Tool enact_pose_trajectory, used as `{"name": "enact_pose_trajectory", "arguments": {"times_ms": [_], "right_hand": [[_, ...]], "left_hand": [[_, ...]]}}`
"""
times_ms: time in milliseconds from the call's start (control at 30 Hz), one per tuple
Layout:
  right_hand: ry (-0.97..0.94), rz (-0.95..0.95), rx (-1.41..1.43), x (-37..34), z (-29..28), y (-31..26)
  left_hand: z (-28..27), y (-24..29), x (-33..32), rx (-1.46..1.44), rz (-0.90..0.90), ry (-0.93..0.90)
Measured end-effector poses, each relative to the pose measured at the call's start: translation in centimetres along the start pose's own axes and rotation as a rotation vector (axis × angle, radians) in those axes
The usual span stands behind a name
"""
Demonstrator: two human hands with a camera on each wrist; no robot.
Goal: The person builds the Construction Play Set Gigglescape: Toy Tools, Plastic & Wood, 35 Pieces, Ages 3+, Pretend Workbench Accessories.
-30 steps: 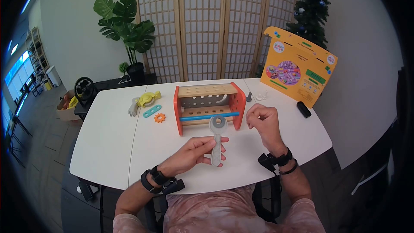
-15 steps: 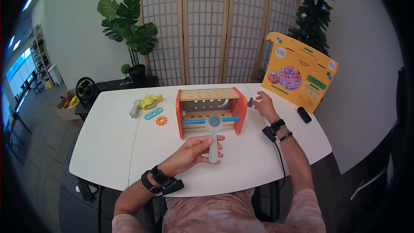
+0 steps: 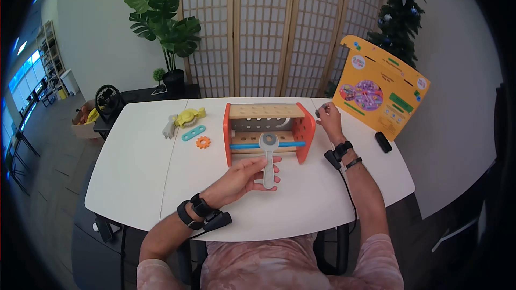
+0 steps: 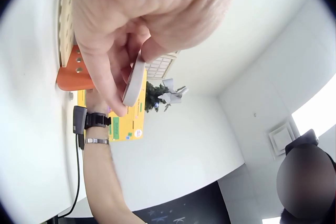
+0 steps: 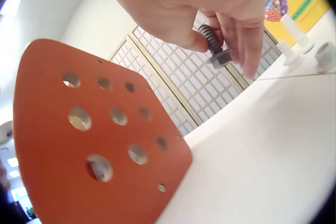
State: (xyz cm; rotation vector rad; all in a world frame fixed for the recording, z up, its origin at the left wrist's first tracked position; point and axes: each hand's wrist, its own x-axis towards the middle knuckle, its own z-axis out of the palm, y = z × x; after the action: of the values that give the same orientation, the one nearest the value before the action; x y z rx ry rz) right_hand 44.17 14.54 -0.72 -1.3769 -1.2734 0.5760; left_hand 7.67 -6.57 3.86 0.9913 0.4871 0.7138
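In the head view, the left hand grips a grey toy wrench upright by its handle, ring end up, before the toy workbench. The left wrist view shows the wrench edge-on between thumb and fingers. To the right of the workbench, the right hand pinches a dark grey toy bolt. In the right wrist view this bolt hangs from the fingertips, head down, above the table, beside the workbench's red side panel with its round holes.
A yellow box stands at the back right, a black object near it. White pieces and a grey piece lie behind the bolt. A yellow-green toy, teal strip and orange gear lie left.
The right hand has reached away from the body to the bolt beyond the workbench's right side and now pinches it. The left hand still holds the wrench.
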Motion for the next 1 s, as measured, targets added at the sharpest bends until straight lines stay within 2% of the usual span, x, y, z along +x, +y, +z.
{"name": "enact_pose_trajectory", "arguments": {"times_ms": [33, 100, 133, 200, 233, 300, 333, 500, 533, 600, 733, 800, 1000], "right_hand": [[0.001, 0.003, -0.001, -0.5, 0.0, -1.9], [-0.132, 0.137, 0.301, -1.2, -0.2, -5.7], [-0.130, 0.137, 0.302, -0.7, -0.2, -6.0], [-0.313, -0.059, 0.323, 0.0, -0.1, -7.2], [-0.311, -0.062, 0.325, 0.4, 0.1, -8.1], [-0.443, -0.100, 0.292, 0.9, 0.5, -10.1], [-0.441, -0.102, 0.293, 0.8, 0.6, -11.5], [-0.566, -0.177, -0.107, 1.7, 2.5, -14.5], [-0.565, -0.181, -0.105, 2.2, 3.0, -14.2], [-0.632, -0.377, -0.184, 2.6, 4.1, -14.1], [-0.705, -0.291, -0.243, 2.7, 4.8, -14.8], [-0.624, -0.438, -0.302, 2.7, 5.3, -14.9], [-0.721, -0.434, -0.305, 3.2, 5.4, -16.4]], "left_hand": [[0.0, 0.0, 0.3, -0.001, -0.003, -0.001], [0.0, 0.0, 1.1, 0.011, 0.008, 0.041], [-0.1, 0.0, 1.4, 0.012, 0.008, 0.040], [-0.1, 0.0, 2.0, 0.010, 0.019, 0.044], [-0.2, 0.1, 2.3, 0.014, 0.021, 0.043], [-0.3, 0.2, 2.9, 0.053, 0.006, 0.075], [-0.1, 0.5, 3.1, 0.056, 0.006, 0.074], [-0.5, 0.9, 4.4, 0.088, -0.001, 0.118], [-0.7, 0.9, 4.7, 0.092, 0.001, 0.118], [-1.0, 0.8, 5.3, 0.067, 0.001, 0.145], [-1.5, 1.1, 6.4, 0.060, 0.010, 0.164], [-1.4, 1.6, 6.7, 0.100, 0.025, 0.165], [-1.5, 2.4, 7.8, 0.069, 0.028, 0.194]]}}
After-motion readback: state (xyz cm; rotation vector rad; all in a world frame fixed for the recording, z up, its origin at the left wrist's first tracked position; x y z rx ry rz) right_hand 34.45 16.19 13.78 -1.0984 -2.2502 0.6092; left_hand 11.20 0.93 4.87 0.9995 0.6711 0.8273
